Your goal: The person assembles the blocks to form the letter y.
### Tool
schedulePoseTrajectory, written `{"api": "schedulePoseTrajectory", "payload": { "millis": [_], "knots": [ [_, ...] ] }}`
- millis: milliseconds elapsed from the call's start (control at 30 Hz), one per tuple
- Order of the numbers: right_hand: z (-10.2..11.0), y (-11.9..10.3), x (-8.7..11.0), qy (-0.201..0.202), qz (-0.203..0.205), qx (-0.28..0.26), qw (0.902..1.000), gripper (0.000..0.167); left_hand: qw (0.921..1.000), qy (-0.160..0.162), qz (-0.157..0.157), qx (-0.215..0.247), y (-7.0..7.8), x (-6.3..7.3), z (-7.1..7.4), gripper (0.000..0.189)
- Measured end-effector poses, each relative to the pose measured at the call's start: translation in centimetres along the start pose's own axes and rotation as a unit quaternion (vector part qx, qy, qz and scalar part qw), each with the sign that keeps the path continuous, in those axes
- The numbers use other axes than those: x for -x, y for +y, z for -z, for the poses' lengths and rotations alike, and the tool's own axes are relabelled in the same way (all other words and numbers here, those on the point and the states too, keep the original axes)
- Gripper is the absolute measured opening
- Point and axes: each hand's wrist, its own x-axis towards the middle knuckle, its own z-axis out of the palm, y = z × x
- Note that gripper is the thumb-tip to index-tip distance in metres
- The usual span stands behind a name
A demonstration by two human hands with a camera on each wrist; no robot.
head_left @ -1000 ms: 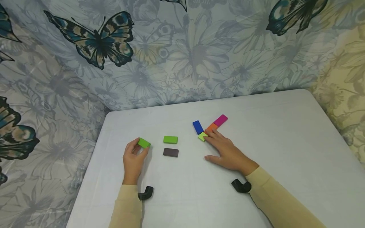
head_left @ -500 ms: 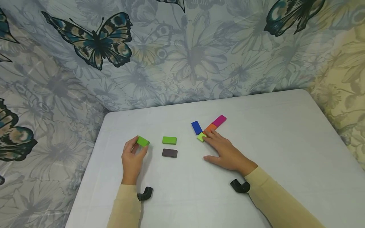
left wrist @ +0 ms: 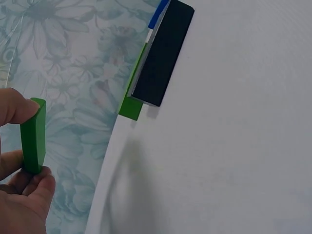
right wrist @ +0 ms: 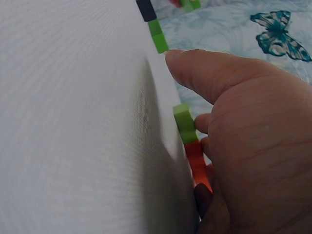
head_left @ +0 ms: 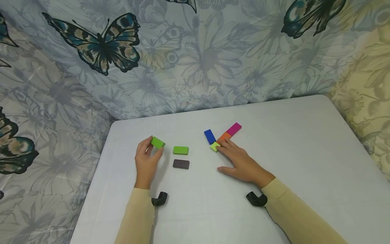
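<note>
My left hand (head_left: pixel 145 167) pinches a bright green block (head_left: pixel 158 142) between thumb and fingers. In the left wrist view the same green block (left wrist: pixel 33 139) is held on edge, with the thumb at its top end. My right hand (head_left: pixel 243 166) lies palm down with fingers stretched out. Its fingertips touch a yellow-green block (head_left: pixel 214 147) and an orange block (head_left: pixel 223 136), partly covering them. The yellow-green block meets the orange one end to end in the right wrist view. A magenta block (head_left: pixel 234 129) continues the line beyond the orange, and a blue block (head_left: pixel 209 137) slants off beside the yellow-green one.
Between the hands lie a second green block (head_left: pixel 181 150) and, nearer me, a dark brown block (head_left: pixel 181 164). A white cloth covers the table (head_left: pixel 304 142). Patterned butterfly fabric (head_left: pixel 210 57) hangs behind its far edge.
Carrying the green block, my left hand has shifted slightly right and farther from me in the last half second. My right hand and the blocks on the table stay put.
</note>
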Motion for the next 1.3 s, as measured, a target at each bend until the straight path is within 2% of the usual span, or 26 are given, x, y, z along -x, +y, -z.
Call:
{"api": "schedulePoseTrajectory", "payload": {
  "millis": [300, 900, 1000, 1200, 1300],
  "knots": [
    [-0.1, 0.0, 0.0, 0.002, -0.001, 0.003, 1.0000, 0.082, 0.9992, -0.012, -0.027, 0.026, 0.8, -1.0, -1.2, 0.059],
    [0.0, -0.3, 0.1, 0.001, -0.009, -0.004, 1.0000, 0.081, 0.9970, -0.047, -0.055, 0.026, 2.0, -3.1, -3.6, 0.059],
    [0.1, -0.3, 0.1, 0.002, -0.007, -0.008, 0.9999, 0.081, 0.9965, -0.049, -0.063, 0.025, 1.5, -3.6, -4.0, 0.059],
    [0.1, -0.3, 0.1, 0.001, -0.005, -0.003, 1.0000, 0.081, 0.9955, -0.056, -0.070, 0.029, -0.8, -4.9, -4.9, 0.062],
    [0.1, -0.3, 0.1, 0.000, -0.007, -0.003, 1.0000, 0.081, 0.9948, -0.066, -0.071, 0.030, -1.2, -5.3, -5.3, 0.062]
  ]
}}
